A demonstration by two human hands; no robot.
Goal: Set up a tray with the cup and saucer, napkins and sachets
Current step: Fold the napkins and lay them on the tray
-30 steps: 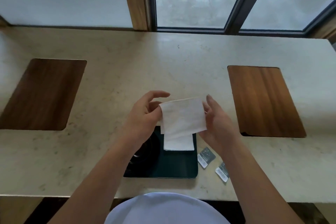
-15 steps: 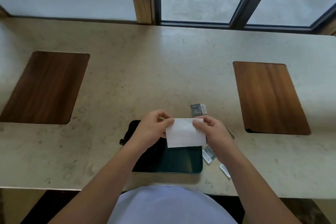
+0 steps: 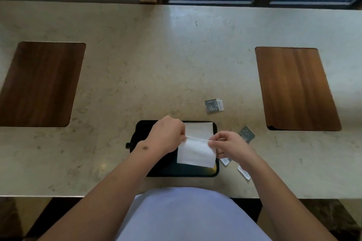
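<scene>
1. Centrally, near the 6 o'clock edge of the stone counter [image 3: 176, 55]: a dark tray [image 3: 195, 172], rounded corners, close to the person's body.
2. Above the tray: a white napkin [image 3: 195, 154], pinched along its top edge and hanging down toward 6 o'clock.
3. At the napkin's 9 o'clock top corner: left hand [image 3: 166, 137], fingers curled shut on the paper, knuckles up, covering the tray's left half.
4. At the napkin's 3 o'clock top corner: right hand [image 3: 229, 143], thumb and fingertips closed on the same edge, sitting just past the tray's right rim.
5. Flat on the tray at its 12 o'clock end, between the two hands and beyond them: a second napkin [image 3: 197, 129], partly hidden by the held one.
6. At 1 o'clock from the tray, apart from it on the counter: a grey sachet [image 3: 214, 106].
7. At 2 o'clock from the right hand, just beside it: another sachet [image 3: 247, 133], tilted.
8. At 5 o'clock from the right hand, along the forearm: two pale sachets [image 3: 226, 160] and [image 3: 243, 172], partly covered.
9. At far 9 o'clock and far 3 o'clock: wooden inlays, left panel [image 3: 39, 84] and right panel [image 3: 293, 88].
10. Cup and saucer: cannot tell; only a small dark protrusion visible at the tray's left edge.
</scene>
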